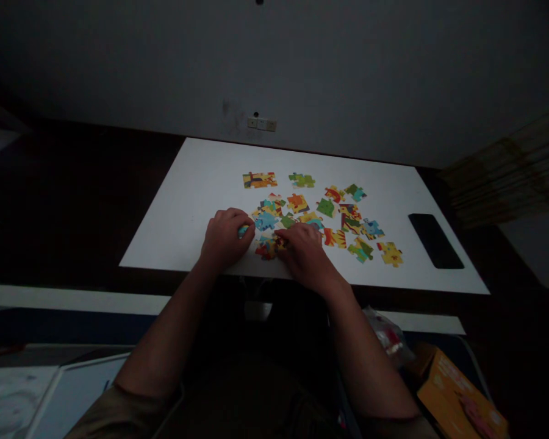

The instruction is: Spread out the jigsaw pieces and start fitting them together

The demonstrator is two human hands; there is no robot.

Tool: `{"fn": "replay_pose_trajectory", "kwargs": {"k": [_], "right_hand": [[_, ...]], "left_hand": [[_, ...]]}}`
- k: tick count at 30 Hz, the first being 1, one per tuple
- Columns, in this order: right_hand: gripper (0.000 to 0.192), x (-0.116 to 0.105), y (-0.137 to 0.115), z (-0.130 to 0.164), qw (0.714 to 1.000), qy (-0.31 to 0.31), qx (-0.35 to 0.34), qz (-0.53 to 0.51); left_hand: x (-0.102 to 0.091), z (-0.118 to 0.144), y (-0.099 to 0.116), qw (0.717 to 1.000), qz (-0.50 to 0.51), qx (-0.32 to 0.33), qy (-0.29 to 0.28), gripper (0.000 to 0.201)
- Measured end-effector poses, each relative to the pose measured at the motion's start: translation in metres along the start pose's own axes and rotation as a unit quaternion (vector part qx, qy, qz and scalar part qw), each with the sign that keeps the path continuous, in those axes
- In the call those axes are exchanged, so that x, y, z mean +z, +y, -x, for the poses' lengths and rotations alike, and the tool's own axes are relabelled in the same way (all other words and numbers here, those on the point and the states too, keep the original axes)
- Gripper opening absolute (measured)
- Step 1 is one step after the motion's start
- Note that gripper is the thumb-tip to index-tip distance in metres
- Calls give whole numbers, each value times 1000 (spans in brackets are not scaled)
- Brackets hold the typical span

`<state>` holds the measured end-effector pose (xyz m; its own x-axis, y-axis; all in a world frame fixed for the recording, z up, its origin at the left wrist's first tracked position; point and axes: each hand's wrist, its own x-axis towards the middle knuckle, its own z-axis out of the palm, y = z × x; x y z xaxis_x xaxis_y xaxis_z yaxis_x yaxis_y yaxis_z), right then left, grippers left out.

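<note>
Working a jigsaw on the white board, both hands down at its near edge. Left hand curled, fingers pinching a small light-blue piece. Right hand lies flat w/ fingers bent over a small joined cluster of red/yellow/blue pieces; can't tell if it grips one or just presses.

Progress, as I judge it: early. Only a few bits look joined, e.g. the cluster btwn the hands and a yellow strip at the far side. Most loose pieces lie scattered, apart, to the right and far of the hands.

Pieces: flat card, bright cartoon print, yellow/green/orange/blue. Dim light, so picture detail not readable. Black phone lies at the board's right edge.
</note>
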<state>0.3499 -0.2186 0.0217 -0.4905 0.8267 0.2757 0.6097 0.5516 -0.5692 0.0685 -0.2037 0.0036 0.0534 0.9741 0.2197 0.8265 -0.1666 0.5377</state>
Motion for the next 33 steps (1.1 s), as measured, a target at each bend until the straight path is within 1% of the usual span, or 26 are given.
{"fn": "replay_pose_trajectory", "kwargs": {"k": [1, 2, 4, 6, 8, 10, 11, 13, 18, 22, 25, 27, 30, 33], "right_hand": [[35, -4, 1, 2, 1000, 13, 16, -6], [30, -7, 4, 5, 998, 40, 40, -15], [24, -14, 13, 13, 985, 124, 109, -42], [28, -19, 25, 20, 956, 214, 186, -79], [35, -20, 35, 24, 918, 281, 243, -139], [38, -20, 42, 24, 886, 315, 270, -204], [39, -19, 43, 23, 876, 322, 278, -228], [39, -17, 44, 21, 870, 317, 284, -248], [41, -16, 40, 24, 896, 266, 274, -227], [40, -21, 38, 25, 935, 203, 258, -131], [35, -23, 35, 20, 964, 150, 217, -43], [33, -21, 33, 16, 973, 130, 189, -4], [32, -17, 28, 12, 979, 123, 159, 42], [29, -16, 25, 12, 975, 151, 147, 76]], "left_hand": [[0, 0, 0, 1000, -2, 0, -2, 25], [0, 0, 0, 1000, -3, 1, -5, 26], [0, 0, 0, 1000, -5, 3, -7, 26], [-1, 0, 0, 1000, -8, 6, -6, 27], [-1, 0, 1, 1000, -11, 7, -4, 28], [-1, 1, 2, 1000, -13, 5, -3, 28], [-2, 1, 2, 1000, -14, 4, -3, 28], [-3, 1, 3, 1000, -16, 3, -5, 29], [-3, 1, 3, 1000, -17, -1, -11, 28], [-3, 0, 3, 1000, -23, -5, -13, 28], [-3, -1, 2, 999, -29, -6, -12, 29], [-3, -1, 1, 1000, -30, -2, -11, 29], [-2, -2, -1, 1000, -29, 4, -8, 29], [-2, -2, -2, 1000, -30, 1, -6, 32]]}}
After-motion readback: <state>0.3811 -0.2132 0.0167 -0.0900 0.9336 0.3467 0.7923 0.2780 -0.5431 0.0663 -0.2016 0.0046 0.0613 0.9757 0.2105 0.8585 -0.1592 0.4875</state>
